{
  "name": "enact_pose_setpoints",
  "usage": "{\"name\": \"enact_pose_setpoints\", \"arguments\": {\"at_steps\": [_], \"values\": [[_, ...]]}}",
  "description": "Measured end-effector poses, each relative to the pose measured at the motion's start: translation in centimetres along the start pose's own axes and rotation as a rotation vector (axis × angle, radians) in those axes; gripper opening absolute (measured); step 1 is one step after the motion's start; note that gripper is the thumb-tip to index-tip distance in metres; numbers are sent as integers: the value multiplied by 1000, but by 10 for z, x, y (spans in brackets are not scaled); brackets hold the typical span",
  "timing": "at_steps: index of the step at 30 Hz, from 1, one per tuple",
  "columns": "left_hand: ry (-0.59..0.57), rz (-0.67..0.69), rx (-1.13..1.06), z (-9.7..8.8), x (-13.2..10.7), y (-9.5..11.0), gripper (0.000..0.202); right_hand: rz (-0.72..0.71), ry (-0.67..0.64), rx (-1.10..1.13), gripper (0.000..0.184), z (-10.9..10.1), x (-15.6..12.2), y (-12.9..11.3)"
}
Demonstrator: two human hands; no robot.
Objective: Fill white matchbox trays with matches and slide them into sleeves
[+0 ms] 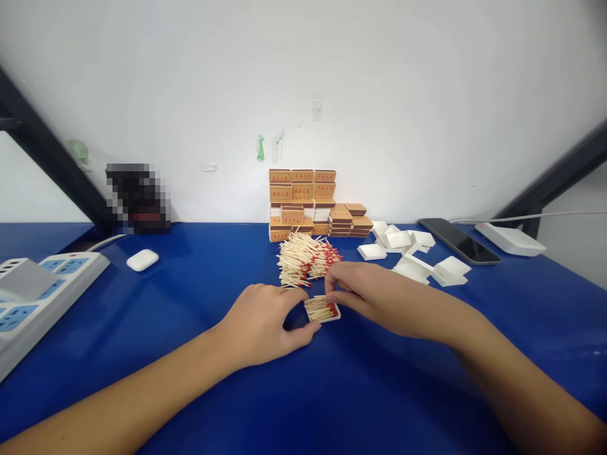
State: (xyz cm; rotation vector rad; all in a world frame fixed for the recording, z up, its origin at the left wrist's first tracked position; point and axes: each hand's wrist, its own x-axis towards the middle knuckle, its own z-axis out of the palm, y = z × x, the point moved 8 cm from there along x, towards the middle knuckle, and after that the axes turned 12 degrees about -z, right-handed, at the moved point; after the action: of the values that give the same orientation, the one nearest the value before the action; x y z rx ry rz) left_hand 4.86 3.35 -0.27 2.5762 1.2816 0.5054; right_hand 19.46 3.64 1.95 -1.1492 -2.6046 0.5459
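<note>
1 left hand (263, 322); 1 right hand (370, 291); 1 tray holding matches (329, 320); 1 match pile (303, 258), sticks uncountable; matchboxes (302, 191), 3 across top row, rest overlap; 1 phone (459, 241); 1 power strip (61, 289)

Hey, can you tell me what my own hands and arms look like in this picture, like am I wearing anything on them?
Your left hand and right hand are both ungloved, with no rings showing. The left forearm and right forearm have no sleeve, watch or bracelet in view. Fingernail detail is too small to tell.
</note>
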Motion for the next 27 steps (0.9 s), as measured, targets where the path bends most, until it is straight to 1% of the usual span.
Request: {"name": "enact_pose_setpoints", "arguments": {"at_steps": [4, 9, 14, 19, 27], "values": [[8, 1, 8, -2, 1, 1, 27, 33, -49, -46, 16, 12, 4, -6], [5, 10, 14, -2, 0, 2, 24, 14, -42, -95, 15, 21, 8, -10], [-8, 3, 9, -1, 0, 1, 25, -6, 18, -100, 17, 15, 8, -10], [-15, -16, 5, -1, 1, 0, 25, -1, -5, -81, 18, 15, 5, -7], [-13, -4, 3, 0, 1, 1, 26, -30, 19, -79, 14, 14, 6, -8]]}}
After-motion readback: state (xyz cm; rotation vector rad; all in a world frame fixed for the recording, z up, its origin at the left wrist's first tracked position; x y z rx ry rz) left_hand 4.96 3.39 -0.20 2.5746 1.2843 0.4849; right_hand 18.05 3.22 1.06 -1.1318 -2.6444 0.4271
